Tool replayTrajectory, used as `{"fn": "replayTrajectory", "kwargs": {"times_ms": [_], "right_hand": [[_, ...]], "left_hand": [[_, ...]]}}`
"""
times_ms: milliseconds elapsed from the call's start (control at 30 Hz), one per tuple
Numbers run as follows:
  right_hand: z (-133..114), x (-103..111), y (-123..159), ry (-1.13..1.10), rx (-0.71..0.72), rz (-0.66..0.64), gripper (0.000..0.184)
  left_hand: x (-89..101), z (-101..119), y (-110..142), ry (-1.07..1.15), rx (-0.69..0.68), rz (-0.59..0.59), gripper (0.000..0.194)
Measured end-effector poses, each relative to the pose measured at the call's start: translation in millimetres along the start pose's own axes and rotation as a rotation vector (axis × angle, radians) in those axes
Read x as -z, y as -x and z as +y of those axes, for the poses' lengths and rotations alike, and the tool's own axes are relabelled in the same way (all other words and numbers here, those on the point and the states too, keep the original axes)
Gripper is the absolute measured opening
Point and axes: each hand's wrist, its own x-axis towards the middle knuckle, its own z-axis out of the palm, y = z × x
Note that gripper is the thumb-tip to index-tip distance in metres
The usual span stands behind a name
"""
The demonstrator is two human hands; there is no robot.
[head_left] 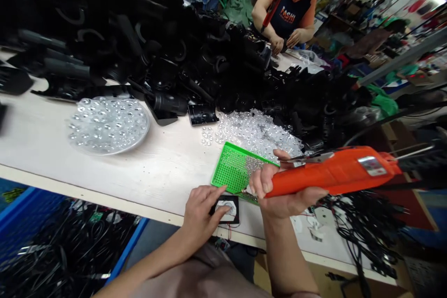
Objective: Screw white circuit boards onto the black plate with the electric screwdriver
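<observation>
My right grip (279,191) is clamped around the orange-red electric screwdriver (324,172), its tip at the perforated green plastic tray (228,170) of small screws on the white counter (167,163). My left grip (206,209), fingers apart, touches the square black-framed part (233,204).

Just beyond our left fingertips, we see a green plastic tray (223,174), smooth and pitted with regular holes, its small screws (254,165) shiny metal. The driver (324,172) gripped by our right fingers has a smooth orange plastic-looking body with a faint sheen, while well past both sets of fingers, we find glossy clear plastic-looking lenses (258,132) and dark shells (171,102) of smooth plastic, lightly glossy.
</observation>
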Motion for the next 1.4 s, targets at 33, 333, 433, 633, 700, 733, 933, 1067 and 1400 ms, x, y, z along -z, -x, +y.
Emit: {"fn": "replayTrajectory", "kwargs": {"times_ms": [33, 333, 433, 633, 700, 733, 933, 1067, 1400], "right_hand": [[-2, -4, 6, -0.024, -0.017, -0.023, 0.067], [-4, -24, 36, -0.014, -0.023, -0.008, 0.069], [-7, -24, 41, -0.029, -0.027, -0.03, 0.069], [-10, -23, 52, -0.047, -0.031, -0.036, 0.068], [-11, -23, 55, -0.017, -0.049, -0.025, 0.072], [-12, -22, 56, -0.006, -0.055, -0.026, 0.072], [-19, -3, 59, 0.067, 0.04, 0.03, 0.067], [-7, 11, 59, 0.094, 0.054, 0.097, 0.068], [37, 19, 67, -0.009, -0.007, 0.017, 0.065]], "left_hand": [[1.0, 2, -4, 0.012, -0.01, -0.024, 0.031], [6.9, 13, 5, 0.3, 0.183, -0.09, 0.027], [6.5, 16, 10, 0.416, 0.255, -0.08, 0.028], [4.0, 19, 16, 0.383, 0.171, -0.101, 0.026], [3.1, 18, 19, 0.342, 0.139, -0.126, 0.024], [3.2, 17, 20, 0.312, 0.114, -0.139, 0.022], [8.8, 5, 17, 0.024, 0.042, -0.194, 0.053], [4.1, -5, 16, -0.039, 0.007, -0.249, 0.05], [-7.7, -8, 21, -0.121, 0.017, -0.295, 0.039]]}}
